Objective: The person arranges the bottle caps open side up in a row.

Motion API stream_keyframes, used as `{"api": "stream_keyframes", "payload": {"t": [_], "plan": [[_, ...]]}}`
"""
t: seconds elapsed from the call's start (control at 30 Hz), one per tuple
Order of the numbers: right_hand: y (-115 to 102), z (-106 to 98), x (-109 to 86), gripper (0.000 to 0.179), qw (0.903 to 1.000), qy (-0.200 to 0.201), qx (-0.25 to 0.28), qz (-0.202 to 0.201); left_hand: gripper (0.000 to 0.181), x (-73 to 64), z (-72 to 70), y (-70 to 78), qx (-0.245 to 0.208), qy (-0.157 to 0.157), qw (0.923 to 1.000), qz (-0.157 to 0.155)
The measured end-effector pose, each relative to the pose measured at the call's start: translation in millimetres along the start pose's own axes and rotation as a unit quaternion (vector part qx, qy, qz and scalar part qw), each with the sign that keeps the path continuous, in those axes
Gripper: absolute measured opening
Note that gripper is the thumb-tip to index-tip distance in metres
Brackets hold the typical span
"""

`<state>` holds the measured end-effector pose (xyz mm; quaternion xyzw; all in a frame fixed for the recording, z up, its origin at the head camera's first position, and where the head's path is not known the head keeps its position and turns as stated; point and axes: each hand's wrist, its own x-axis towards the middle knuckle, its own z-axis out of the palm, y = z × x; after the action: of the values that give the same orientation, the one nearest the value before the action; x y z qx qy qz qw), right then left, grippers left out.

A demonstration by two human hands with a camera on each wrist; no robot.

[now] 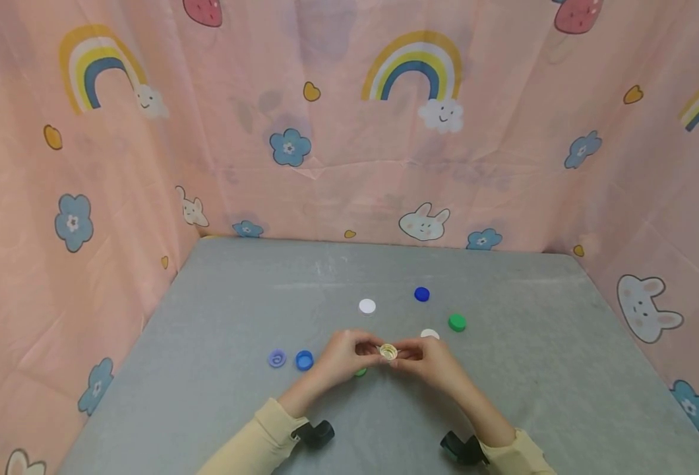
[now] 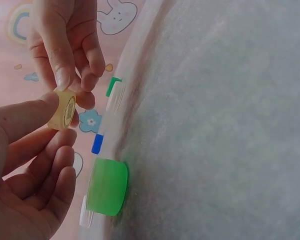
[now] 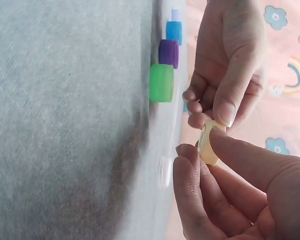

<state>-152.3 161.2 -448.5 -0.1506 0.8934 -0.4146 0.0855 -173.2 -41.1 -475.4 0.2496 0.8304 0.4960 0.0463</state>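
Both hands pinch one small pale-yellow bottle cap (image 1: 388, 351) above the table. My left hand (image 1: 347, 356) holds its left side between thumb and fingers. On the opposite side, my right hand (image 1: 429, 361) does the same. The cap's hollow inside faces up toward the head camera, while printing shows on its outer face in the left wrist view. A light-green cap (image 2: 107, 187) stands on the table below the hands; in the head view my left hand mostly covers it. Behind my right hand lies a white cap (image 1: 429, 334), partly hidden.
Left of the hands lie a lavender cap (image 1: 276, 358) and a blue cap (image 1: 304, 360). A purple cap (image 3: 168, 54) shows in the right wrist view. Farther back are a white cap (image 1: 367, 306), a dark-blue cap (image 1: 422, 294) and a green cap (image 1: 457, 322). Pink curtains (image 1: 337, 191) enclose the grey table (image 1: 533, 369).
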Motion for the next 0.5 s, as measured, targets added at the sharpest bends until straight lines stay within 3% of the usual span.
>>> {"api": "stream_keyframes", "payload": {"t": [0.5], "plan": [[9.4, 4.0, 1.6, 0.027, 0.9999, 0.002, -0.002, 0.010, 0.021, 6.2, 5.4, -6.6, 0.015, -0.020, 0.9997, -0.004]]}}
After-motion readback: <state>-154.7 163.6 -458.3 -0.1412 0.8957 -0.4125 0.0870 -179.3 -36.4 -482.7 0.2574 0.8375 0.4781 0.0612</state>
